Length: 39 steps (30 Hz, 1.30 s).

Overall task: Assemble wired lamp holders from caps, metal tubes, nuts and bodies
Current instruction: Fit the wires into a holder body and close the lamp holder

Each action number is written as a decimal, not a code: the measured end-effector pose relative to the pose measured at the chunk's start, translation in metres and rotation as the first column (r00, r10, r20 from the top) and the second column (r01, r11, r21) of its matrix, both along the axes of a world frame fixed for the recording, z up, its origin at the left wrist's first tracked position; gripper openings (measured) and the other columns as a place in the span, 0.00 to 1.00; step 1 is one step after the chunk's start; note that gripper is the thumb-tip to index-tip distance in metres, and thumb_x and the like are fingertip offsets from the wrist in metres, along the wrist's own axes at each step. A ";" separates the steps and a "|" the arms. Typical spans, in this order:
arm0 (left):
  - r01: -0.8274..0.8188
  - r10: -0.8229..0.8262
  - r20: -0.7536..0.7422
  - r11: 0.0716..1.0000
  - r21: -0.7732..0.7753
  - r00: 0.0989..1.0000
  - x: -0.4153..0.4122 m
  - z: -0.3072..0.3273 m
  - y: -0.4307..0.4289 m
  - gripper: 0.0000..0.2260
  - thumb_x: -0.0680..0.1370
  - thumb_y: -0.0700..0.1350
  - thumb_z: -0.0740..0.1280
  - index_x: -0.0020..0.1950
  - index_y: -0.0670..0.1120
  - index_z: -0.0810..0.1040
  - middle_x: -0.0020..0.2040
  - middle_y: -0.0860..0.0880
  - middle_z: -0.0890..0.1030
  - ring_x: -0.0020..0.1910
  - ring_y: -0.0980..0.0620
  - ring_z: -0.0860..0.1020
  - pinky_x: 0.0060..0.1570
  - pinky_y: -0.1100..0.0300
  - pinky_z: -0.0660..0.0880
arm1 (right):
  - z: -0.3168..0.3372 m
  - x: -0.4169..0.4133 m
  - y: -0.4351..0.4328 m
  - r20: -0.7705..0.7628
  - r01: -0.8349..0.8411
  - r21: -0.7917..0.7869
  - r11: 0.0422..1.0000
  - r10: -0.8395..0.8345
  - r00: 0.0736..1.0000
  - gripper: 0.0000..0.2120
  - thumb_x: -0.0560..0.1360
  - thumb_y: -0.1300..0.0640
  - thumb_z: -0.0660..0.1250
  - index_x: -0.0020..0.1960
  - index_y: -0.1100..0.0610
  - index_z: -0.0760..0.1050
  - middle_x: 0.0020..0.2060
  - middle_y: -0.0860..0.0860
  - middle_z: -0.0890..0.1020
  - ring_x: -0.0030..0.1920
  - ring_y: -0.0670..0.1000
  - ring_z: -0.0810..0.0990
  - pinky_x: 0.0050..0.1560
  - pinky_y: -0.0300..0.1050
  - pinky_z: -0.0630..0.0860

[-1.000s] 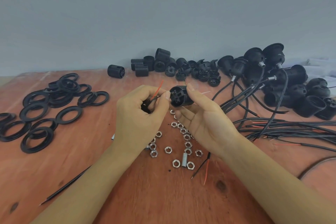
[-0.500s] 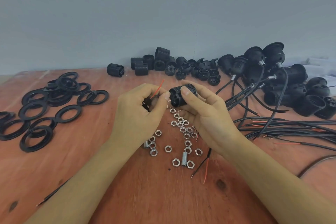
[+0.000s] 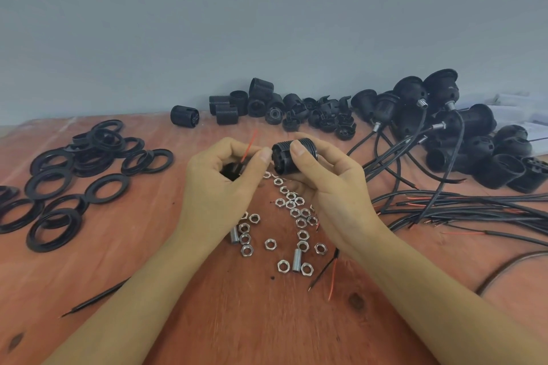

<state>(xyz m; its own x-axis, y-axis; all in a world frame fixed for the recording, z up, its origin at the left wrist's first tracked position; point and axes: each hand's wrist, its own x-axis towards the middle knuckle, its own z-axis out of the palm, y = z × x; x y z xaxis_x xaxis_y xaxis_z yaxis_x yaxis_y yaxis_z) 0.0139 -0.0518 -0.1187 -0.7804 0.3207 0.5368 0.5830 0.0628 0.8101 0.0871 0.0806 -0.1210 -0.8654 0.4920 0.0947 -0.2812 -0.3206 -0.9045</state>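
Observation:
My right hand [image 3: 329,190] grips a black threaded lamp holder body [image 3: 283,157] above the table, thumb on its top. My left hand [image 3: 219,187] curls round a black cap, mostly hidden inside the fist, and pinches a wire whose red end [image 3: 250,142] sticks up between the fingers. The two hands almost touch. Below them several silver nuts [image 3: 292,207] and short metal tubes [image 3: 296,261] lie scattered on the wooden table [image 3: 237,320].
Black rings [image 3: 89,163] lie in a pile at the left. Loose bodies and caps [image 3: 267,107] line the back wall. Finished wired holders [image 3: 444,121] and a bundle of black wires [image 3: 474,210] fill the right. A loose wire [image 3: 95,299] lies near my left forearm.
My right hand has turned the body and shifted its thumb onto the top. The body has come closer to my left hand's fingertips. My left hand keeps its hold.

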 end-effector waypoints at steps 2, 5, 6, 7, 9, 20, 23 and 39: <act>0.052 -0.052 0.016 0.999 0.009 0.999 -0.001 0.000 -0.001 0.03 0.75 0.47 0.72 0.43 0.50 0.82 0.32 0.49 0.83 0.23 0.53 0.75 0.25 0.61 0.73 | 0.000 0.000 0.000 0.005 0.010 -0.010 1.000 -0.010 1.000 0.25 0.67 0.51 0.74 0.60 0.61 0.79 0.51 0.61 0.85 0.47 0.56 0.84 0.49 0.50 0.81; 0.050 -0.050 0.025 0.999 0.021 0.998 -0.001 -0.002 0.001 0.02 0.75 0.46 0.71 0.43 0.49 0.82 0.34 0.48 0.84 0.21 0.55 0.76 0.24 0.64 0.73 | 0.000 0.000 0.002 0.005 0.008 -0.001 1.000 -0.008 1.000 0.24 0.67 0.52 0.74 0.60 0.61 0.79 0.51 0.62 0.84 0.49 0.58 0.84 0.50 0.50 0.81; 0.032 -0.032 0.020 0.999 0.025 0.999 0.000 -0.002 0.001 0.02 0.75 0.46 0.70 0.43 0.50 0.82 0.34 0.48 0.84 0.22 0.54 0.77 0.24 0.64 0.73 | -0.001 0.001 0.002 0.004 0.012 0.010 1.000 -0.012 1.000 0.24 0.67 0.52 0.74 0.60 0.61 0.79 0.52 0.62 0.84 0.49 0.59 0.83 0.50 0.51 0.80; 0.016 -0.016 0.005 0.999 0.029 1.000 0.000 -0.003 0.002 0.02 0.75 0.47 0.70 0.43 0.51 0.82 0.35 0.49 0.83 0.22 0.54 0.77 0.24 0.63 0.74 | -0.001 0.000 0.001 0.003 0.014 0.023 1.000 -0.014 1.000 0.24 0.67 0.52 0.74 0.61 0.61 0.79 0.52 0.62 0.84 0.49 0.58 0.83 0.50 0.50 0.80; -0.001 0.002 -0.041 1.000 0.017 0.999 0.002 -0.004 0.003 0.02 0.75 0.46 0.69 0.43 0.52 0.81 0.34 0.48 0.83 0.24 0.50 0.79 0.24 0.58 0.76 | -0.001 0.001 0.001 -0.002 0.024 0.044 0.999 -0.024 1.000 0.25 0.67 0.52 0.74 0.61 0.61 0.79 0.51 0.62 0.84 0.48 0.57 0.83 0.48 0.47 0.81; -0.047 0.045 -0.174 0.999 -0.010 0.984 0.005 -0.012 0.006 0.02 0.77 0.46 0.67 0.44 0.51 0.78 0.35 0.50 0.82 0.29 0.49 0.80 0.30 0.49 0.77 | -0.007 0.003 -0.004 -0.043 0.056 0.092 0.994 -0.053 0.998 0.24 0.65 0.52 0.74 0.60 0.58 0.80 0.48 0.55 0.85 0.46 0.51 0.84 0.42 0.39 0.80; -0.055 0.055 -0.183 0.998 0.001 0.982 0.004 -0.012 0.005 0.02 0.76 0.46 0.68 0.45 0.50 0.79 0.35 0.52 0.82 0.29 0.52 0.80 0.30 0.52 0.78 | -0.009 0.003 -0.005 -0.040 0.060 0.110 0.992 -0.056 0.998 0.24 0.66 0.52 0.75 0.60 0.58 0.80 0.46 0.53 0.85 0.44 0.50 0.85 0.41 0.40 0.80; 0.053 -0.027 -0.200 0.991 0.127 0.979 0.007 -0.003 0.003 0.05 0.75 0.46 0.73 0.50 0.52 0.81 0.40 0.56 0.79 0.36 0.51 0.80 0.26 0.56 0.78 | 0.000 -0.005 0.011 0.253 -0.103 -0.216 0.971 0.158 0.955 0.18 0.77 0.42 0.67 0.47 0.57 0.80 0.32 0.49 0.79 0.26 0.44 0.70 0.28 0.38 0.66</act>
